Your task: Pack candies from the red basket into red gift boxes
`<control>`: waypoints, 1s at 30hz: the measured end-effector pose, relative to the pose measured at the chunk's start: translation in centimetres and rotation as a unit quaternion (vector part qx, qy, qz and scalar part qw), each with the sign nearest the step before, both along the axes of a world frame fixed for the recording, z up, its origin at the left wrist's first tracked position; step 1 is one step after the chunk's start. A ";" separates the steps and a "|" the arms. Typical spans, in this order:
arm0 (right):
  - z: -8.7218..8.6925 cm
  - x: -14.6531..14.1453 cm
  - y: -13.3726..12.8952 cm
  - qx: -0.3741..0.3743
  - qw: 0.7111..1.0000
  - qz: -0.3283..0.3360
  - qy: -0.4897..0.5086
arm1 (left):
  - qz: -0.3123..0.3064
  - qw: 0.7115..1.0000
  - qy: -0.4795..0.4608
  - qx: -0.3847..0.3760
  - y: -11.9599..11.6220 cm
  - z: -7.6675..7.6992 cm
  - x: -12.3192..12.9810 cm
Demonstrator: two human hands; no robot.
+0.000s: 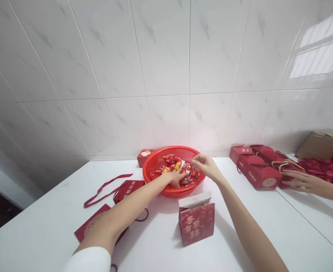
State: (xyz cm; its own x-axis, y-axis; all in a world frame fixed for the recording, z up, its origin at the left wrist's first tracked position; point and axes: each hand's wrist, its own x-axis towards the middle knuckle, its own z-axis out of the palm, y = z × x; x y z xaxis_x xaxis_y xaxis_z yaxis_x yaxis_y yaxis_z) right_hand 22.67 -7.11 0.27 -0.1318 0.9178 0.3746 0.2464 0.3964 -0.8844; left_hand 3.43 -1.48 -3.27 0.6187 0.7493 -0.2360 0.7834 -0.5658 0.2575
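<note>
Near the wall stands a red plastic basket (175,193) with many wrapped candies (193,174) in it. My left hand (177,176) reaches into the basket with its fingers spread on the candies; nothing shows lifted in it. Over the basket's right rim hovers my right hand (205,164), its thumb and fingers curled toward each other; whether a small thing is between them cannot be made out. In front of the basket a dark red paper box (197,223) stands upright with its top open. No hand touches that box.
Red bags with ribbon handles (129,189) and a flat red piece (94,223) lie at left. Behind the basket sits a small red box (143,156). At right, another person's hand (302,181) touches grouped red boxes (264,177); beyond are red ribbons (325,172) and a cardboard box (319,145).
</note>
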 end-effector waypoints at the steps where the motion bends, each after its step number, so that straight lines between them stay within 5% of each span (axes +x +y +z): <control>1: -0.4 -0.3 0.5 -0.002 1.000 0.007 -0.023 | 0.003 1.000 0.014 -0.003 0.4 -0.1 0.1; 7: -2.7 -1.0 2.4 -0.031 0.989 -0.033 -0.142 | 0.063 0.995 -0.071 -0.031 2.8 0.1 -1.9; 12: -2.8 -1.0 3.0 -0.075 0.986 -0.043 -0.140 | 0.095 0.980 -0.173 -0.018 3.3 1.0 -3.7; 15: -2.3 -1.4 2.9 -0.094 0.988 -0.051 -0.108 | 0.087 0.957 -0.276 0.001 2.8 1.8 -3.2; 18: -1.9 -2.1 2.8 -0.150 0.988 0.021 -0.018 | 0.071 0.934 -0.350 0.020 2.1 2.3 -2.4; 23: -2.2 -3.0 3.1 -0.199 0.965 0.084 0.145 | 0.046 0.943 -0.329 0.027 1.4 2.6 -2.3; 30: -2.8 -3.2 3.0 -0.183 0.967 0.071 0.163 | 0.025 0.939 -0.343 -0.012 0.8 2.6 -2.6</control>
